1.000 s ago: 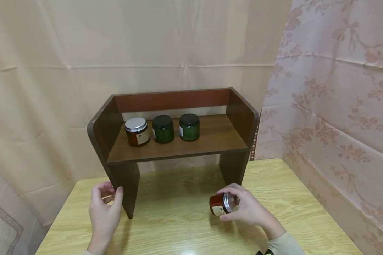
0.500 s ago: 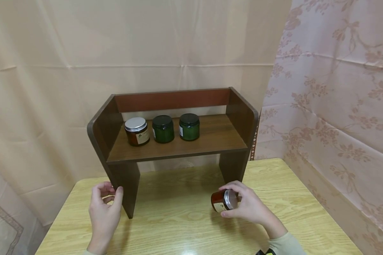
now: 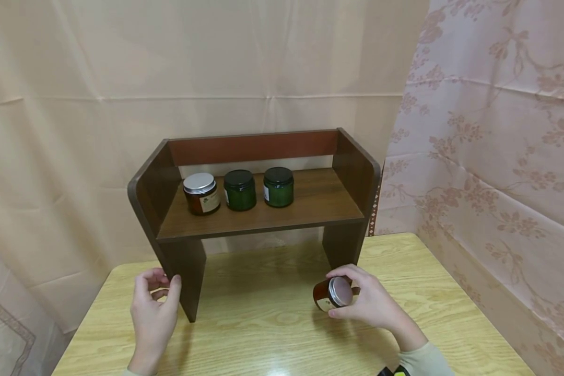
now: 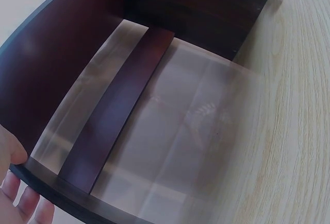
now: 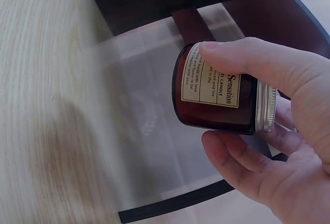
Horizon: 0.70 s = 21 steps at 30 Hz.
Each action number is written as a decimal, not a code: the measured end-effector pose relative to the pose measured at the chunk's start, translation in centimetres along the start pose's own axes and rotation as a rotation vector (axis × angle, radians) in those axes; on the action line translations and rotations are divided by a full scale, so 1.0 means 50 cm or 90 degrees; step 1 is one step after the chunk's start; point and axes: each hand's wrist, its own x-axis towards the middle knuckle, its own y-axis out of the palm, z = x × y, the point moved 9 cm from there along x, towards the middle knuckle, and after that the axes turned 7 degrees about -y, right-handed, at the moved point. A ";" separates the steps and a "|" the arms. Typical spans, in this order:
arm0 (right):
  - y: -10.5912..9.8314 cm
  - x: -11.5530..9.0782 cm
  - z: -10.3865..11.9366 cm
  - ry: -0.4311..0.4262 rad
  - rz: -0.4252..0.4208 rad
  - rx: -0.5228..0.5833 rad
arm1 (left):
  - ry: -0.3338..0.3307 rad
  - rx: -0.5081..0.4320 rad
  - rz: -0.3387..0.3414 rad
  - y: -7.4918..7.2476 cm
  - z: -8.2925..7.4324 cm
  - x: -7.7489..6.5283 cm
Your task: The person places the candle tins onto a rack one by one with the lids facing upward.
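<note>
My right hand (image 3: 368, 301) grips an amber candle jar (image 3: 326, 296) with a silver lid, tilted on its side above the table. In the right wrist view, its printed label (image 5: 210, 77) faces the camera, with the thumb on the glass and fingers beneath. My left hand (image 3: 154, 312) pinches the front edge of the dark wooden shelf's left side panel (image 3: 186, 271). The left wrist view has the thumb (image 4: 15, 151) on the panel's inner face and the fingertips on its outer side. Upon the shelf board (image 3: 317, 201) stand another amber jar (image 3: 202, 201) and two green jars (image 3: 241, 197) with black lids.
A light wood-grain table (image 3: 258, 334) carries the shelf unit. Behind it hangs a beige curtain (image 3: 263, 62), and a floral curtain (image 3: 503, 120) covers the right side. The shelf's right side panel (image 3: 345, 245) stands just behind my right hand.
My right hand has shifted slightly right and up with the candle jar, turning it so more of its lid faces the head camera. The left hand stays on the shelf panel.
</note>
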 end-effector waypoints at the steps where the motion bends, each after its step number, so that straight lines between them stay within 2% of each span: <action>1: -0.002 0.000 0.001 0.001 -0.003 -0.001 | 0.002 -0.003 -0.001 0.000 0.001 0.000; 6: -0.011 -0.002 0.005 0.004 -0.017 -0.003 | 0.002 -0.005 -0.002 0.001 0.011 0.001; 12: -0.014 -0.001 0.008 -0.006 -0.014 -0.006 | -0.014 0.007 0.000 0.007 0.072 0.014; 14: -0.018 -0.001 0.013 -0.019 -0.016 -0.013 | -0.013 0.006 0.002 0.007 0.084 0.016; 18: -0.027 -0.001 0.029 -0.050 -0.024 -0.026 | -0.011 0.001 0.005 0.007 0.089 0.017; 21: -0.033 -0.003 0.039 -0.066 -0.029 -0.037 | -0.012 0.005 0.004 0.008 0.079 0.014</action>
